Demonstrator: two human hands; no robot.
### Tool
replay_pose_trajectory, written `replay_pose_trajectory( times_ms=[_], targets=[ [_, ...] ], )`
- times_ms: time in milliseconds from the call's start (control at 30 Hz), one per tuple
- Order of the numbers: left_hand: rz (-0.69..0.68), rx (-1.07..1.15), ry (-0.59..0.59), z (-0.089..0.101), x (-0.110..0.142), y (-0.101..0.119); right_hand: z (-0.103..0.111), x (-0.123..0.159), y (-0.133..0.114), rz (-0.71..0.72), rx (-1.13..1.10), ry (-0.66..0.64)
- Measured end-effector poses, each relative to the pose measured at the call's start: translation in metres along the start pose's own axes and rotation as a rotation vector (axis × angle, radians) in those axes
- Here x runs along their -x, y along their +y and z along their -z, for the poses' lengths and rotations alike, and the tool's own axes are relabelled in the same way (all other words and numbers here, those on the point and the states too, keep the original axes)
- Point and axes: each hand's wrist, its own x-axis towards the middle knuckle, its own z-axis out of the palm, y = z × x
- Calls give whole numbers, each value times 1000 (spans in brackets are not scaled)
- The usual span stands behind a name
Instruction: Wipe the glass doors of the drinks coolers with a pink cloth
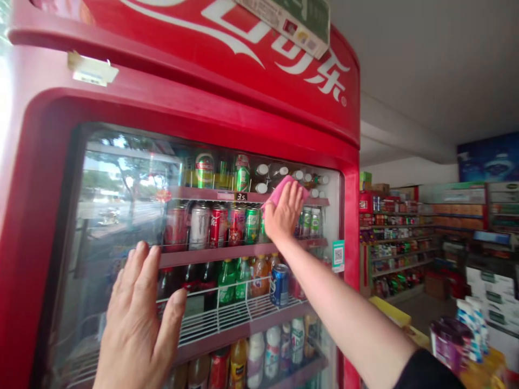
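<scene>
A pink cloth [279,190] lies under my right hand [286,209], pressed against the glass door [121,216] of a tall red drinks fridge [194,102]. The palm is flat over the cloth, with the fingers pointing up and close together. My left hand [135,319] is raised at the lower left in front of the same glass, fingers stretched and thumb apart, holding nothing. Whether it touches the glass I cannot tell. Behind the door stand rows of drinks, among them a red can [218,226], a blue can [279,284] and green bottles [227,281].
A carton [300,27] sits atop the fridge. A QR-code sticker [338,256] is on the door's right side, and a torn label [92,70] on the upper left frame. Stocked shelves [399,237] stand to the right, with purple packs [450,337] nearer at the lower right.
</scene>
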Motion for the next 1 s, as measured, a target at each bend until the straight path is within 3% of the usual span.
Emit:
replay_pose_trajectory(
  times_ms=[33, 133, 200, 300, 400, 533, 667, 767, 833, 867, 933, 1000],
  targets=[
    [8, 9, 6, 1, -4, 2, -3, 7, -24, 76, -22, -29],
    [34, 45, -4, -2, -14, 13, -4, 22, -90, 557, -4, -225],
    [37, 52, -13, -7, -18, 23, 2, 24, -115, 711, 57, -275],
    [37, 60, -23, -16, -22, 36, 13, 15, -119, 829, 128, -291],
    [41, 76, 5, -23, -22, 44, 18, -2, -87, 889, 138, -306],
    [82, 56, 32, -22, -15, 46, 22, -29, 3, 726, 100, -298],
    [93, -15, 42, -16, -4, 47, 24, -51, 91, 298, 74, -194],
    [49, -83, 27, -22, -8, 54, 15, -54, 99, -164, 6, 9],
    [-9, -116, -5, -33, -18, 64, 10, -42, 76, -241, -20, 44],
    [-43, -126, -20, -41, -25, 71, 9, -34, 62, -135, -20, 6],
    [-106, -136, -38, -60, -39, 85, 11, -18, 37, 334, -39, -151],
    [-159, -126, -38, -80, -53, 100, 15, -9, 29, 703, -48, -245]
  ],
)
